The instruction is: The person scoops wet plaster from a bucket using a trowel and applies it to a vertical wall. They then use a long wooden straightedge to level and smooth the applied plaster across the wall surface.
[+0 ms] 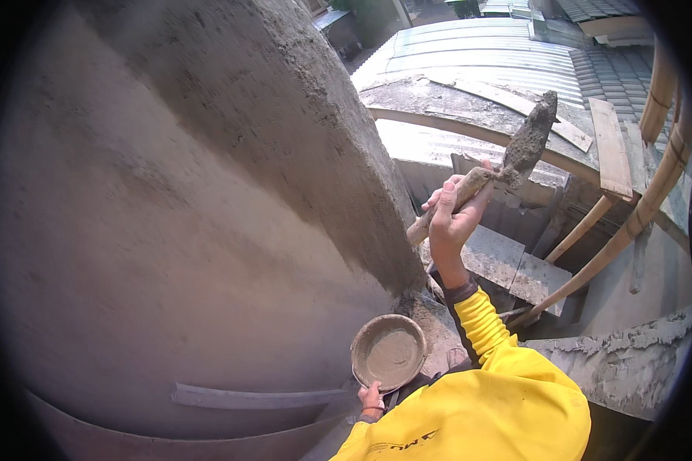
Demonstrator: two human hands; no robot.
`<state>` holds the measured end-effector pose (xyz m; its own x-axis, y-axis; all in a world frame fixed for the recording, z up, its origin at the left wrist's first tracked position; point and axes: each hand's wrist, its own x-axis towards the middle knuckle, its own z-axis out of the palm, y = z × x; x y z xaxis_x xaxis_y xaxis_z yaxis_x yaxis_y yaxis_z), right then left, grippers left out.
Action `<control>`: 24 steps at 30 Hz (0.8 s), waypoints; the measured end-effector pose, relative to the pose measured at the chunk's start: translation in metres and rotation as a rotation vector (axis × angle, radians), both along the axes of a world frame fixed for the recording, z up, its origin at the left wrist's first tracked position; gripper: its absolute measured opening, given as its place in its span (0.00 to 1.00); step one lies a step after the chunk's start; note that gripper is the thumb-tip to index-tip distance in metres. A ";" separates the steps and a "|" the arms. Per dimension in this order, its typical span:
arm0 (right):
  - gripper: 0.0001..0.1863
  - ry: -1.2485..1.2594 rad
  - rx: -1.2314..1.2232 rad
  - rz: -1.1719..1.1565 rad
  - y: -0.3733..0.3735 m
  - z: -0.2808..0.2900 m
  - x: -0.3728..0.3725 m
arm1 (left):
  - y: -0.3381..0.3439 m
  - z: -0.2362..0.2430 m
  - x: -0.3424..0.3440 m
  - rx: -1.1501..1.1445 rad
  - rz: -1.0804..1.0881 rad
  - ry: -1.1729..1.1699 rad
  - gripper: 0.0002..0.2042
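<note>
My right hand [457,215] is closed around the wooden handle of a trowel [529,144], raised in front of the wall's corner. Grey mortar coats the trowel's blade, which points up and to the right. Low in the view, my left hand [372,398] grips the near rim of a round bowl [357,355]. Wet grey mortar [394,355] lies in the bowl. To the left stands a plastered wall [207,223]; a darker, rough band of plaster [284,131] runs along its edge.
Bamboo poles [630,223] curve along the right side, with wooden planks [610,146] beside them. Boards [507,261] lie below my right arm. Beyond the wall's edge is a corrugated metal roof [469,54]. A long strip [254,398] lies along the wall's foot.
</note>
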<state>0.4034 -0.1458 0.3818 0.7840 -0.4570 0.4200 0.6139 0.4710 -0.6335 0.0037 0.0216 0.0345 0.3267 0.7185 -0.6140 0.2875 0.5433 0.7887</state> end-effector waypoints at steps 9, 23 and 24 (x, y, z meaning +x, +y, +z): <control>0.30 0.082 -1.012 -0.100 0.099 -0.040 0.087 | -0.013 0.005 -0.020 0.062 0.064 0.078 0.21; 0.16 0.099 -2.083 0.992 0.003 -0.279 -0.149 | -0.036 0.007 -0.007 0.147 0.039 0.145 0.21; 0.16 0.080 -2.096 1.085 0.012 -0.288 -0.151 | -0.037 0.008 -0.006 0.114 0.046 0.099 0.22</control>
<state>0.2528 -0.1337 0.0936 0.3875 0.8102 -0.4397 0.6415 -0.5796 -0.5026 -0.0022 -0.0150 0.0423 0.2342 0.7980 -0.5553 0.3439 0.4663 0.8151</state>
